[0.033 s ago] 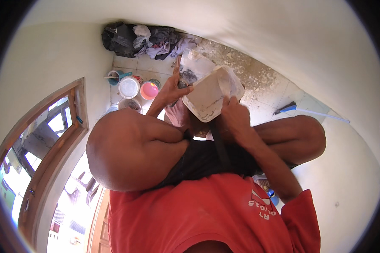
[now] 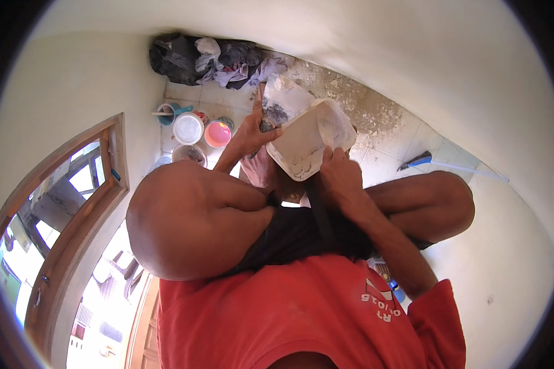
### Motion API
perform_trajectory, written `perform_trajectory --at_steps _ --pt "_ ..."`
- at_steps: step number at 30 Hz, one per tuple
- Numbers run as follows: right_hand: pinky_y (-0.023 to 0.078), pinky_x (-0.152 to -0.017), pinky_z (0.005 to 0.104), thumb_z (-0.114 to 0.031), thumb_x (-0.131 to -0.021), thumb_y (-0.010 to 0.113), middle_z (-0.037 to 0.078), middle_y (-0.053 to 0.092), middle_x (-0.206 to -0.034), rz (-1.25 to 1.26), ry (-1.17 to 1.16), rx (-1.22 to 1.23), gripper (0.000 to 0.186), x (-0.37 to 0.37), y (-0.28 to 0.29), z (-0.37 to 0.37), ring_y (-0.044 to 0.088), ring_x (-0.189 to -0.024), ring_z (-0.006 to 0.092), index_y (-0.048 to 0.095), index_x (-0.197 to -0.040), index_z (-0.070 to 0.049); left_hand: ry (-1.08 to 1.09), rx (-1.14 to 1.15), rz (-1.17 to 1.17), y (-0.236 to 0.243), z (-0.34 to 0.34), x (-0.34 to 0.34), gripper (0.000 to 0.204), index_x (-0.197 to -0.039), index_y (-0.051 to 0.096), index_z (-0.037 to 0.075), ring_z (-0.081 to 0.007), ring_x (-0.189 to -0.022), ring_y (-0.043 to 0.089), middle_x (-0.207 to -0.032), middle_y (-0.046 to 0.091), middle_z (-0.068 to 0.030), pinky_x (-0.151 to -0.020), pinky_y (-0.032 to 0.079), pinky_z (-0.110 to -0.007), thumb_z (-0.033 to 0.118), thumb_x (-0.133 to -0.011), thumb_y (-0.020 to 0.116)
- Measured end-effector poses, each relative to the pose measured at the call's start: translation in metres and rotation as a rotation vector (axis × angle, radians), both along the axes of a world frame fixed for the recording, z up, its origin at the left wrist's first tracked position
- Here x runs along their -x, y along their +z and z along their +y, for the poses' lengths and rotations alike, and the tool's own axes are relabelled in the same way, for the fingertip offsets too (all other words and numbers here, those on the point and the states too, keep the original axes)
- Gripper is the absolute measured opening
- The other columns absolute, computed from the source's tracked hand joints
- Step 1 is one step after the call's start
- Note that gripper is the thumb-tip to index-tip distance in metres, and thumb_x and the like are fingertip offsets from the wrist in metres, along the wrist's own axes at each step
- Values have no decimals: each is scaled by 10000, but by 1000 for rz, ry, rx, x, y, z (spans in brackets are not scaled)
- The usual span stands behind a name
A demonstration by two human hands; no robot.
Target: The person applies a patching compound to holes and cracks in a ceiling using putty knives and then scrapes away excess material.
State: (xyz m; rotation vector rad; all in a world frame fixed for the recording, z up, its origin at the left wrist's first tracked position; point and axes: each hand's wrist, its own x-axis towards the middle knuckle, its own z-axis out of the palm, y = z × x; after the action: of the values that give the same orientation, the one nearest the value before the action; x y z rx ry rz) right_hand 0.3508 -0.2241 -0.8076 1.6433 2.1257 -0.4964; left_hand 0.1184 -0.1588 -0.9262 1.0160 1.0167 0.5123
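A shallow, square-cornered white plastic tub [image 2: 301,142] is tilted between my bent knees, its inside smeared with pale residue and dark specks. My left hand [image 2: 251,134] is at its left side, thumb over the rim and a finger stretched away from me. Beside that thumb is a small dark-grey object [image 2: 266,125], too obscured to name. My right hand [image 2: 340,172] is closed at the near right of the tub; a whitish, blade-like shape [image 2: 327,130] lies just beyond its fingers, its kind unclear. Behind the tub stands another white plastic piece [image 2: 287,91] with grey smears.
Black bags and cloths [image 2: 209,59] lie in the far left corner. Near them stand a pink-filled bucket [image 2: 218,133], a white-topped bucket [image 2: 188,128] and a teal dipper [image 2: 169,113]. Debris [image 2: 363,104] covers tiles along the wall. A blue-headed brush [image 2: 420,160] lies right.
My right hand has shifted slightly toward me along the tub, and the tub's near edge sits a little lower. My left hand keeps its place.
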Motion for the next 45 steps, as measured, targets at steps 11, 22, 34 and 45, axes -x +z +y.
perform_trajectory --at_steps 11,22,34,45 --pt "556 -511 363 -99 -871 599 113 596 -860 -59 -56 -82 277 -10 23 31 687 -631 264 602 -1128 4 -82 -6 87 11 4 4 623 -1314 507 -30 -124 -992 572 -1086 650 -59 -924 458 -298 176 -804 798" --pt "561 -562 417 -106 -844 585 196 642 -906 17 -103 234 429 -2 11 -13 688 -649 325 558 -1241 53 -37 -34 42 6 -3 4 656 -1362 462 -30 -122 -996 555 -1113 626 -57 -910 458 -291 165 -820 777" --pt "561 -576 428 -107 -830 595 211 638 -851 189 -201 286 472 43 10 -47 688 -667 344 513 -1253 88 105 -75 30 1 -15 -7 549 -1292 501 -10 -92 -925 564 -1036 631 -12 -835 464 -263 150 -835 761" --pt "588 -610 430 -125 -826 615 199 660 -792 274 -257 324 349 58 9 -39 703 -677 358 538 -1083 98 114 23 19 8 -16 -8 410 -1172 561 18 -59 -790 543 -958 622 2 -684 452 -227 148 -842 767"
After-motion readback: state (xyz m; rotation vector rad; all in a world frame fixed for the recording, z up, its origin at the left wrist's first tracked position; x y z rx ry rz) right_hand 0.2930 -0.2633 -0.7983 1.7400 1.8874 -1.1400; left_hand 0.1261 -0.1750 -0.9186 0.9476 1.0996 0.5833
